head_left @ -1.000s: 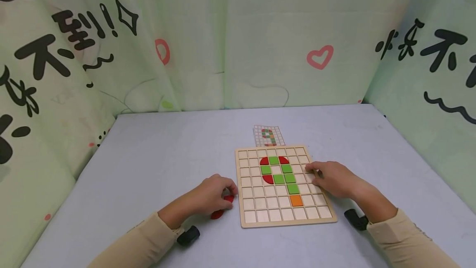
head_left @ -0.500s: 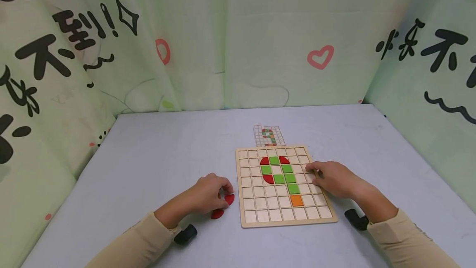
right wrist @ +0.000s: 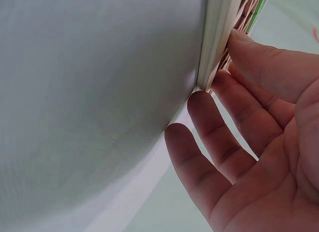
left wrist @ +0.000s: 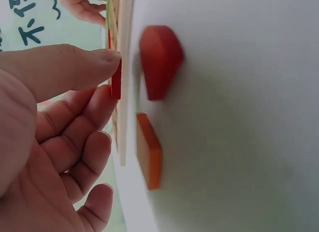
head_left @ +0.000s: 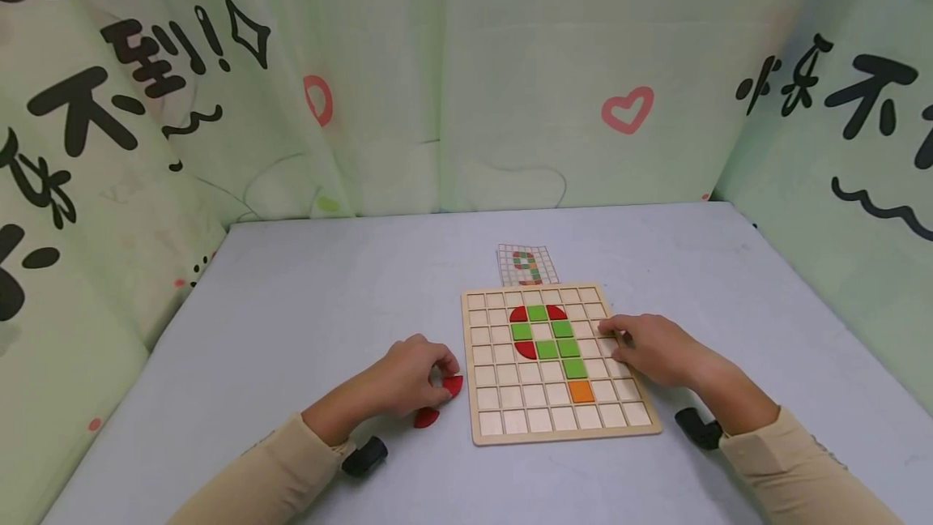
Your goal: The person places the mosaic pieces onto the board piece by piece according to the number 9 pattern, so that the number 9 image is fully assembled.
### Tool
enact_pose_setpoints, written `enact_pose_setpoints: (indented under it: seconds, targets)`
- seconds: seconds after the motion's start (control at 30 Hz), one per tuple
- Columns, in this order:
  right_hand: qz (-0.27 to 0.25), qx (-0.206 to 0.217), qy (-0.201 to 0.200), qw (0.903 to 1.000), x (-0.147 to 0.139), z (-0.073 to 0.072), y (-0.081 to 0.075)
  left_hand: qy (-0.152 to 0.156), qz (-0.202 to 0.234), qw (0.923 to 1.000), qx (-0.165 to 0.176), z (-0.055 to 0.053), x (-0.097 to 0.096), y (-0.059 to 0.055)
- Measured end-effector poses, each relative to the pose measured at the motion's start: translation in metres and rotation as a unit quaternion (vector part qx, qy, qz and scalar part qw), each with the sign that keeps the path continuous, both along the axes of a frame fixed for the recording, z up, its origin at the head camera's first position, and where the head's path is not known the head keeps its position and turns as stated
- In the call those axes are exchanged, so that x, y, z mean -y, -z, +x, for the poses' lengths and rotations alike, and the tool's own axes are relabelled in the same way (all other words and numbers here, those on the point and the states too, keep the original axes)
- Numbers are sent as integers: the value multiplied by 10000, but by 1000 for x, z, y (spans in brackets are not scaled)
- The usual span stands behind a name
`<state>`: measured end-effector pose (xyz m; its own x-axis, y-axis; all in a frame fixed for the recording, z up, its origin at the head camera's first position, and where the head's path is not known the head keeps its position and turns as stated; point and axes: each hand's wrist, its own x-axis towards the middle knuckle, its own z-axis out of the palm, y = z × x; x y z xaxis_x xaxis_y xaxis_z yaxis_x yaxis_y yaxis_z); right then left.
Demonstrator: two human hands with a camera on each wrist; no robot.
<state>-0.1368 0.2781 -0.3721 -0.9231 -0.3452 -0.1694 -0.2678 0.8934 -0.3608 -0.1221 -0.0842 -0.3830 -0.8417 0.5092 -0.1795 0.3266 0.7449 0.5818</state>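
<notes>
Between thumb and fingertips, my left hand pinches a red quarter-round tile, held just left of the wooden grid board. Its thin red edge shows in the left wrist view. Below that hand lie another red tile and an orange tile; the hand hides the orange one from the head view. On the board sit red quarter-rounds, several green squares and an orange square. My right hand rests on the board's right edge, thumb on the frame, other fingers extended along its side.
A pattern card with a coloured grid figure lies behind the board, partly covered by its far edge. Light green curtains with black writing surround the white table at the back and sides.
My left hand drew back slightly left, then moved a little toward the board with the red tile, away from the other red tile. My right hand and the board stay put.
</notes>
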Motion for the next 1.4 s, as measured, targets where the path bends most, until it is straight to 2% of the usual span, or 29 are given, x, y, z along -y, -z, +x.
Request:
enact_pose_setpoints:
  seconds: [0.27, 0.33, 0.57, 0.8, 1.0, 1.23, 1.4]
  targets:
    - [-13, 17, 8, 10000, 1, 0, 0, 256, -55, 9996, -59, 0, -16, -8]
    - [7, 18, 0, 10000, 0, -1, -1, 344, -76, 9992, -161, -1, -22, -9]
    - [-26, 69, 19, 10000, -1, -2, -1, 628, -40, 9979, -163, -2, -50, -13]
    - [-73, 76, 23, 9999, -1, -2, 0, 1163, -183, 9902, -745, 0, -70, -16]
    - [-79, 60, 5, 10000, 0, -2, -2, 1423, -176, 9858, -870, 2, -89, -18]
    - [-40, 15, -97, 9999, 0, -2, -4, 1789, -249, 9757, -1240, 3, -105, -17]
    - [14, 35, -67, 10000, 0, -3, -4, 1862, -312, 9732, -1314, 5, -115, -18]
